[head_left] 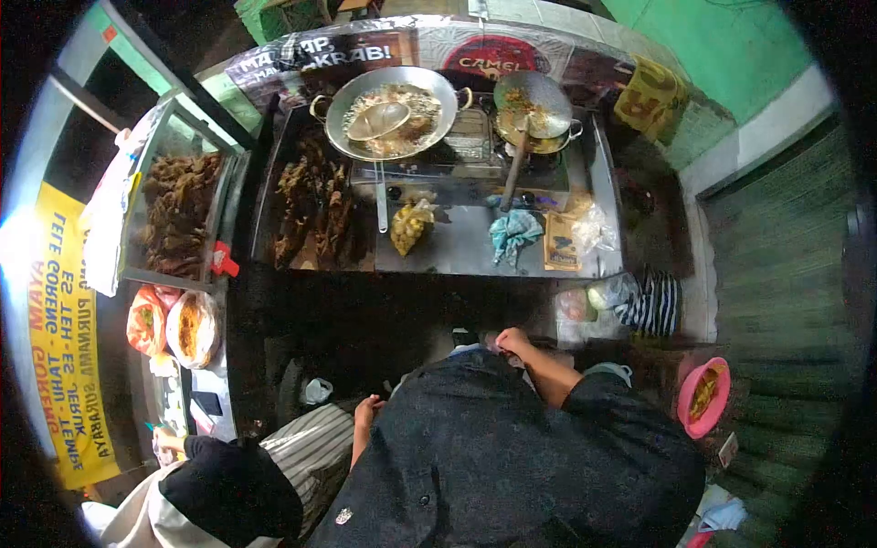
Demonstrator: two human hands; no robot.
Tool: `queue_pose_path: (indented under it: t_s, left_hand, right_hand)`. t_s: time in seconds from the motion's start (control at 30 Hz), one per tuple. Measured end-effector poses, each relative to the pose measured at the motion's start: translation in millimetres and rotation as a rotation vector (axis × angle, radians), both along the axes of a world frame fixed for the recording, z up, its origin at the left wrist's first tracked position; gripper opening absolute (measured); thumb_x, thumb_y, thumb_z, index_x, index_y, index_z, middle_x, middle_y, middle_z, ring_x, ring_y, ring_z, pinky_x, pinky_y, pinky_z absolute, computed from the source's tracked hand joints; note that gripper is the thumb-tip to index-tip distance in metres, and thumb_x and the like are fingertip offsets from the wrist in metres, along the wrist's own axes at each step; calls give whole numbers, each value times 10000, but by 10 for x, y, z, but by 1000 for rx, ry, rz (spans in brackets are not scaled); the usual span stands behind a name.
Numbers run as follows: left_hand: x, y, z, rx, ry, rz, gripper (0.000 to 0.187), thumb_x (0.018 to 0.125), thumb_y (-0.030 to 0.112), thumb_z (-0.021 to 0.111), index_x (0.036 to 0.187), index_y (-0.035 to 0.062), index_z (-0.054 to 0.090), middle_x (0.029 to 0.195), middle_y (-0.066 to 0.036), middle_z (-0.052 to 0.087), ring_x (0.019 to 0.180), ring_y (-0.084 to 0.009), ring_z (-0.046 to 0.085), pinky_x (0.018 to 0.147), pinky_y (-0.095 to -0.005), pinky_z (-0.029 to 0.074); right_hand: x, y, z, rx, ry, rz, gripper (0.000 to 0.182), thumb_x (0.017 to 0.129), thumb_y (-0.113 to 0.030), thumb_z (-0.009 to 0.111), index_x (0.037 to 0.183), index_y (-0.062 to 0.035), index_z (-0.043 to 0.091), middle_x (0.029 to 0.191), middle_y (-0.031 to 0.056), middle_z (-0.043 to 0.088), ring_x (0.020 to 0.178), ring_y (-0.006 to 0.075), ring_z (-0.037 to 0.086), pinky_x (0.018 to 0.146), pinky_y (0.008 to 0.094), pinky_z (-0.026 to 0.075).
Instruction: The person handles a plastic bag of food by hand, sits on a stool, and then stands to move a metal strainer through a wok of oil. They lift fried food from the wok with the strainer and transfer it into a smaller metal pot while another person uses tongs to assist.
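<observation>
In the head view my right hand point(513, 341) is in front of my torso with its fingers closed. Something small and pale pinkish lies at its fingertips, too dark and small to name. My left hand point(369, 408) hangs lower at my left side, its fingers curled together; what they hold, if anything, is hidden. Both hands are on my side of the stove counter point(429, 251), apart from it. On the counter stand a large wok point(340, 123) of bubbling oil with a strainer point(379, 121) across it and a smaller pan point(539, 96) with a wooden-handled spatula point(516, 169).
Fried pieces point(311, 205), a bag of yellow food point(411, 226) and a teal cloth point(514, 236) lie on the counter. A glass case point(178, 215) stands left. A pink basin point(703, 397) sits right. Another person point(233, 484) works at lower left.
</observation>
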State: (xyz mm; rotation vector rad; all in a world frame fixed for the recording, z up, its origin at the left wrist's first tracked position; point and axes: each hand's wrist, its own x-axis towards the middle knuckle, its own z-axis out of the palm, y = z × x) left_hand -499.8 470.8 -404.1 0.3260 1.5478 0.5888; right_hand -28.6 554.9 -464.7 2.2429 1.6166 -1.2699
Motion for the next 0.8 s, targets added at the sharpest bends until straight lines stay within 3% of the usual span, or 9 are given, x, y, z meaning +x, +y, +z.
queue_pose_path:
  t_s: [0.03, 0.17, 0.23, 0.37, 0.43, 0.53, 0.63, 0.73, 0.8]
  left_hand:
    - [104, 40, 157, 43, 19, 46, 301, 867, 239, 554, 991, -32, 596, 861, -92, 612, 735, -187, 569, 698, -315, 464]
    - [227, 40, 133, -70, 233, -24, 293, 861, 226, 564, 997, -31, 594, 845, -80, 597, 737, -188, 560, 689, -316, 460]
    - [174, -223, -125, -8, 399, -230, 296, 863, 222, 557, 1015, -28, 595, 833, -78, 592, 753, -183, 561, 694, -302, 453]
    - [148, -663, -593, -20, 279, -20, 353, 861, 289, 544, 1034, -10, 611, 872, -90, 609, 800, -190, 562, 727, -316, 436]
    - [136, -687, -671, -21, 308, -87, 367, 854, 319, 545, 1010, -3, 626, 891, -93, 618, 816, -194, 567, 739, -319, 429]
    - [45, -739, -724, -28, 350, -202, 393, 844, 364, 545, 973, 8, 648, 920, -98, 633, 841, -200, 575, 756, -324, 420]
    - [6, -535, -495, -145, 318, -261, 374, 839, 356, 553, 953, 15, 658, 888, -99, 641, 811, -198, 589, 744, -326, 425]
    - [-73, -429, -379, -103, 247, -111, 309, 841, 310, 559, 937, 30, 649, 814, -84, 633, 728, -187, 590, 695, -330, 440]
    - [-108, -391, -261, -61, 173, 27, 263, 844, 281, 559, 935, 45, 631, 785, -73, 626, 694, -180, 588, 663, -332, 449]
  right_hand:
    - [177, -97, -306, 6, -69, 157, 63, 723, -155, 646, 748, -114, 687, 703, 69, 655, 626, 207, 645, 476, 339, 493]
    - [520, -324, -292, -330, 186, -413, 87, 738, -152, 632, 737, -83, 685, 658, 82, 643, 579, 216, 636, 458, 341, 491]
    - [617, -399, -430, -292, 180, -370, 93, 743, -148, 623, 728, -80, 686, 654, 83, 642, 554, 209, 627, 454, 335, 491]
    - [629, -385, -297, -163, 227, -279, 104, 749, -137, 603, 730, -79, 687, 660, 84, 643, 523, 191, 614, 454, 321, 490]
    - [582, -298, 36, -188, 339, -357, 109, 745, -130, 590, 761, -87, 689, 682, 81, 649, 538, 178, 615, 465, 314, 490]
    - [401, -209, -9, 82, 33, -99, 116, 735, -127, 581, 783, -97, 682, 657, 75, 642, 530, 158, 606, 457, 298, 478]
    - [250, -167, 81, 55, 198, -219, 105, 732, -132, 579, 766, -98, 672, 633, 70, 633, 513, 152, 597, 465, 294, 473]
    - [57, -200, 39, -132, 196, -306, 98, 673, -231, 608, 672, -163, 679, 762, 109, 653, 718, 307, 628, 692, 374, 505]
    - [-79, -275, 45, -129, 155, -335, 114, 665, -230, 634, 744, -160, 674, 819, 100, 653, 770, 299, 620, 715, 379, 495]
